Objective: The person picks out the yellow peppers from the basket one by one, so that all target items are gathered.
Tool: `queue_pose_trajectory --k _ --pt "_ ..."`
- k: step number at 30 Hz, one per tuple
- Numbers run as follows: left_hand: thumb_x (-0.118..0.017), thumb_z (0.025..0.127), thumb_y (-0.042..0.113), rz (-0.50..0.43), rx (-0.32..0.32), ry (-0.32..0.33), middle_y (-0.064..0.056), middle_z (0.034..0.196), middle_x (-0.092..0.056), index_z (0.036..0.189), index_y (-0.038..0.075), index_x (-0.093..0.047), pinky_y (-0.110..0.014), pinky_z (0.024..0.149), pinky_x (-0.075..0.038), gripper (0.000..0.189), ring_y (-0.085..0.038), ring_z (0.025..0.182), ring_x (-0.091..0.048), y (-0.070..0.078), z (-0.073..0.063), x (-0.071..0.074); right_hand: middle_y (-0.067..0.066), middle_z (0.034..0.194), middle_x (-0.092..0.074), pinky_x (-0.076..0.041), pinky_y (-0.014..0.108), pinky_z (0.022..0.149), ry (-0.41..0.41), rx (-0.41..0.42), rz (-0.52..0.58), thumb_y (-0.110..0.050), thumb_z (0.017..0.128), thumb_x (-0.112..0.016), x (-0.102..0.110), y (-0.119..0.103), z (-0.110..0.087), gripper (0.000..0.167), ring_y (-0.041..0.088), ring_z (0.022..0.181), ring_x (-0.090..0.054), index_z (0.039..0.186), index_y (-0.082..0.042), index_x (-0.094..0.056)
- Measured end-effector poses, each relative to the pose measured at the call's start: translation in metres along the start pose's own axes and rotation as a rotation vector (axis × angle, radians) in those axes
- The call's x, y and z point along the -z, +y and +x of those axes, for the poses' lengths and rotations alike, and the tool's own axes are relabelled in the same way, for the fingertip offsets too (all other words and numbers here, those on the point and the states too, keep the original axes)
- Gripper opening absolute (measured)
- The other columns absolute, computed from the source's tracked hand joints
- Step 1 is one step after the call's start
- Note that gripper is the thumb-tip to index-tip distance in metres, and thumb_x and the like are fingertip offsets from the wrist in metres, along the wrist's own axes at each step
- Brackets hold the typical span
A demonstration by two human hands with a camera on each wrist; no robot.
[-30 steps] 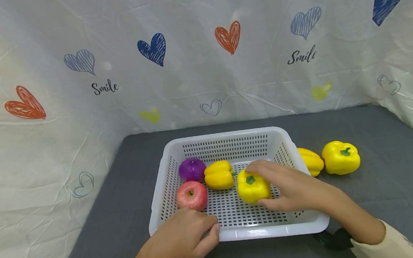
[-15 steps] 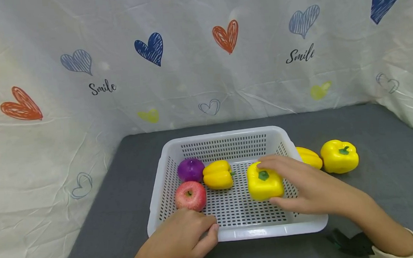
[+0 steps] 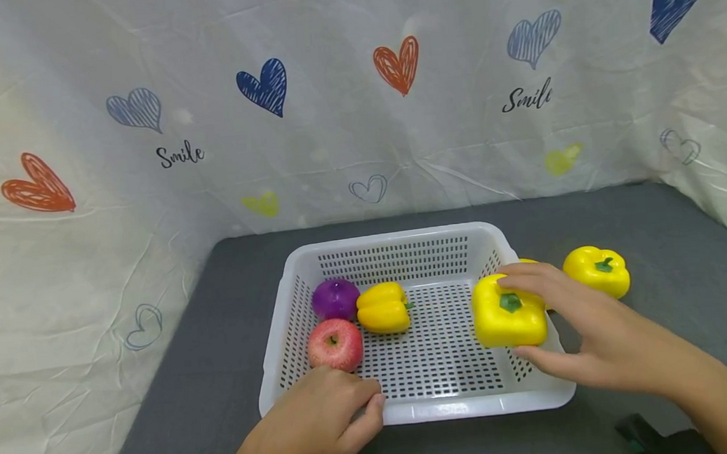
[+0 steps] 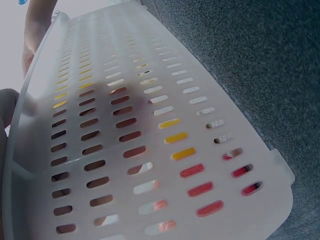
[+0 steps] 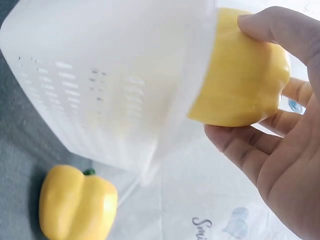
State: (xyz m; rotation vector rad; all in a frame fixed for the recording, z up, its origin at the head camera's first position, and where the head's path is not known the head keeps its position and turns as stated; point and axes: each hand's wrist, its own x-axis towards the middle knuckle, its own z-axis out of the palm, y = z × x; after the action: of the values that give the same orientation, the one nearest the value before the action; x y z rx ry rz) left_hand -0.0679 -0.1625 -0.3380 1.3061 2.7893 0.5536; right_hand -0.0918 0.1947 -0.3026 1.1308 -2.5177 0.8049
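Note:
In the head view my right hand (image 3: 592, 330) grips a yellow bell pepper (image 3: 499, 319) between thumb and fingers, over the right rim of a white perforated basket (image 3: 442, 410). The right wrist view shows the thumb on one side of this bell pepper (image 5: 240, 75) and the fingers on the other. My left hand (image 3: 323, 420) holds the basket's front rim, its fingers hooked over inside; through the slots they look dark in the left wrist view. Inside the basket lie a red apple (image 3: 336, 345), a round purple vegetable (image 3: 335, 299) and another yellow bell pepper (image 3: 383, 308).
On the grey tabletop (image 3: 676, 268) right of the basket sits a yellow bell pepper (image 3: 596, 270); one beside it is mostly hidden behind my right hand. A white curtain (image 3: 332, 138) printed with hearts hangs behind and along the left.
My right hand has lifted the yellow bell pepper and carried it rightward, from the middle of the basket to its right rim. The left hand has stayed on the front rim.

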Motion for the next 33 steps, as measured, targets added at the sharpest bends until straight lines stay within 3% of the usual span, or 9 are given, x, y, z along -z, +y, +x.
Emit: queue_pose_trajectory --k 4,8,10,16,27,30,33 --pt "-0.054 0.096 0.019 -0.006 0.001 -0.002 0.016 0.056 -0.024 0.067 0.024 -0.039 -0.016 0.047 -0.020 0.033 0.001 0.046 -0.022 0.000 0.000 0.000 0.000 0.145 -0.048 -0.033 0.011 0.100 0.038 0.006 -0.030 -0.026 0.077 -0.085 0.006 0.001 -0.009 0.078 0.008 0.123 -0.049 0.144 -0.017 -0.047" --pt "-0.054 0.096 0.019 -0.013 0.005 -0.006 0.016 0.056 -0.024 0.067 0.024 -0.039 -0.016 0.047 -0.020 0.033 0.001 0.046 -0.022 0.000 0.000 0.000 0.005 0.145 -0.049 -0.030 0.013 0.102 0.083 0.027 -0.045 -0.052 0.091 -0.065 0.011 0.002 -0.016 0.065 0.008 0.128 -0.045 0.141 -0.012 -0.050" --pt "-0.054 0.096 0.019 -0.013 0.005 -0.006 0.016 0.056 -0.024 0.067 0.024 -0.039 -0.016 0.047 -0.020 0.033 0.001 0.046 -0.022 0.000 0.000 -0.001 0.008 0.142 -0.051 -0.030 0.014 0.104 0.123 0.050 -0.044 -0.056 0.093 -0.058 0.012 0.003 -0.020 0.066 0.010 0.130 -0.044 0.138 -0.008 -0.053" --pt "-0.054 0.096 0.019 -0.002 -0.005 0.004 0.017 0.056 -0.024 0.067 0.024 -0.039 -0.016 0.047 -0.020 0.034 0.001 0.046 -0.023 -0.001 0.000 -0.001 0.014 0.134 -0.056 -0.029 0.017 0.107 0.224 0.100 -0.049 -0.055 0.094 -0.057 0.017 0.004 -0.028 0.069 0.011 0.131 -0.045 0.131 0.004 -0.056" --pt "-0.056 0.095 0.018 0.011 -0.014 0.026 0.017 0.056 -0.023 0.066 0.024 -0.038 -0.015 0.048 -0.020 0.034 0.002 0.046 -0.022 -0.001 -0.001 -0.002 0.010 0.137 -0.052 -0.030 0.016 0.106 0.205 0.021 -0.021 -0.056 0.093 -0.060 0.022 0.012 -0.044 0.075 0.012 0.128 -0.043 0.135 0.006 -0.052" --pt "-0.056 0.095 0.018 0.014 -0.015 0.027 0.017 0.056 -0.023 0.066 0.024 -0.038 -0.015 0.048 -0.020 0.034 0.002 0.047 -0.022 -0.001 -0.001 -0.002 0.005 0.137 -0.050 -0.030 0.014 0.104 0.185 -0.022 -0.019 -0.047 0.087 -0.075 0.024 0.015 -0.049 0.076 0.009 0.125 -0.043 0.137 0.005 -0.050" --pt "-0.056 0.095 0.018 0.017 -0.018 0.031 0.017 0.056 -0.023 0.067 0.024 -0.038 -0.015 0.048 -0.020 0.034 0.002 0.047 -0.022 -0.001 -0.001 -0.002 0.003 0.136 -0.050 -0.031 0.013 0.102 0.190 -0.036 -0.016 -0.024 0.074 -0.088 0.025 0.020 -0.054 0.081 0.008 0.124 -0.043 0.138 0.006 -0.049"
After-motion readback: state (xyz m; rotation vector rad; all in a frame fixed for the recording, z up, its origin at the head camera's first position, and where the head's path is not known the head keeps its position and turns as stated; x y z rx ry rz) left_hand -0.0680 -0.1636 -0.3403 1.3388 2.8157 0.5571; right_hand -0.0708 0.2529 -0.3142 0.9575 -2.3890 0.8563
